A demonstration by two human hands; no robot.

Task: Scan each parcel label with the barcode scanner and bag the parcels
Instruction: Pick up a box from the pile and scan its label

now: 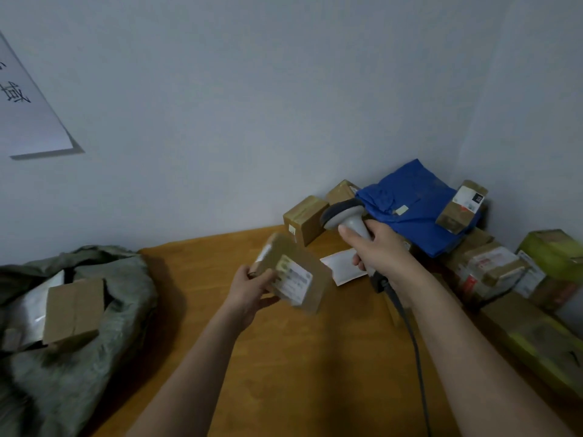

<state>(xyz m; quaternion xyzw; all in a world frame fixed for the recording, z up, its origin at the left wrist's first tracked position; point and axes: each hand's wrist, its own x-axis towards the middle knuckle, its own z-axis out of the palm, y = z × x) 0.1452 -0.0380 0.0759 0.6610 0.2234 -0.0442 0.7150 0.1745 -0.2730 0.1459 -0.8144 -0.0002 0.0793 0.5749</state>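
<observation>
Pale grey wall rises behind a wooden table (pixel 284 357), with a printed sheet (pixel 28 105) pinned at far left. Below it, a grey-green sack (pixel 104 310) lies open on the table's left end, a cardboard box (pixel 74 310) already inside. At centre, the left hand (pixel 252 288) grips a small brown parcel (pixel 290 272) raised off the table, its white label (pixel 295 280) turned upward. Just right, the right hand (pixel 381 250) is wrapped around the grey barcode scanner (pixel 350 216), its head above the parcel. Unscanned parcels (pixel 489 266) pile at far right. This looks like the scanning step; next, the scanner must aim squarely at the label, then the parcel goes into the sack
</observation>
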